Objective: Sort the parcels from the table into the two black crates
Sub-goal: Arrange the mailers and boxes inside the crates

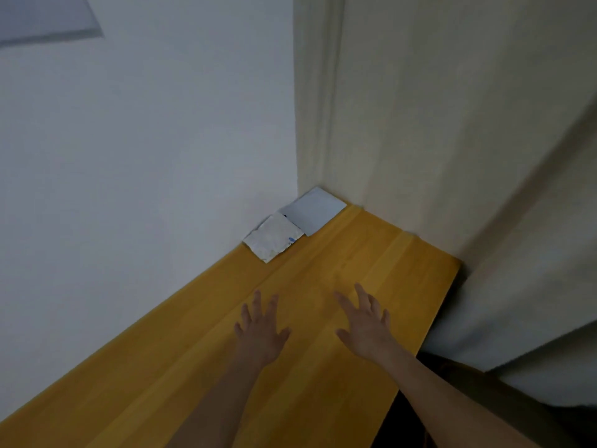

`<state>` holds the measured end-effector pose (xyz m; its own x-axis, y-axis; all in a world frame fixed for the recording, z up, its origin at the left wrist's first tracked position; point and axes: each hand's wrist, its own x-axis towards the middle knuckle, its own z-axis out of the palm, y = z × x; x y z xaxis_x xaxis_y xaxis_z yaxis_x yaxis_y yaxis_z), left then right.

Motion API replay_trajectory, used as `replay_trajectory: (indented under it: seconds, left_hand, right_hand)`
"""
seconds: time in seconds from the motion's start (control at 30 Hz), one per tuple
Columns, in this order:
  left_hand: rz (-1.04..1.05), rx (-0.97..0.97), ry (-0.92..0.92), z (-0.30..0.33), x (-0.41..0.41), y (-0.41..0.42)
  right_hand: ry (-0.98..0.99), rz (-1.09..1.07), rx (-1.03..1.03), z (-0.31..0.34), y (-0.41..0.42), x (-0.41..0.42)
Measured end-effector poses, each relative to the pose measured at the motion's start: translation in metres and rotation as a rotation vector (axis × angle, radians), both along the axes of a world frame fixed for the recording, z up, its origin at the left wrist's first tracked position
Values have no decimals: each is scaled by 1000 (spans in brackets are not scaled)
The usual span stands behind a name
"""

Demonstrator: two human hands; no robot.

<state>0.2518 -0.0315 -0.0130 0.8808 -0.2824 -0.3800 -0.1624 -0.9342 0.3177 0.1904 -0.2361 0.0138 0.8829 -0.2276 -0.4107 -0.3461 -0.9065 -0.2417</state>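
Two parcels left on bench (323,318), frame centre, by wall corner: crumpled parcel (273,237), flat parcel (313,210). Left hand (260,328), right hand (365,324) below them, fingers spread, holding nothing. Crates out of view; progress unclear.

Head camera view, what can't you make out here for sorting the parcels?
- Black crates: none in the head view, outside the frame.
- Crumpled white parcel: blue mark too small and blurred to read.
- Flat white parcel: near corner tucked under the crumpled one.
- Table: near end cut off by the bottom edge.
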Motion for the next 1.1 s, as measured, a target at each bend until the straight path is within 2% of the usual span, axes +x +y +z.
replay_trajectory:
  seconds: [0.37,0.6,0.7,0.87,0.97,1.1]
  left_hand:
    - [262,46,95,-61,85,5]
    - [388,-28,172,-105,150,-35]
    - [396,0,193,-119,170,-45]
    - [423,57,321,-129,180,-50]
    - [455,44,327,-125,187,-51]
    - [513,10,326,-119,189,-49]
  right_hand:
    - [114,239,87,-70,-14,159]
    - [195,359,89,-117,-41,260]
    - [211,449,53,-137,-49,294]
    - [141,538,41,-157,-46,324]
    - [81,541,34,-164,-36,331]
    - [133,542,39,-165,-30,334]
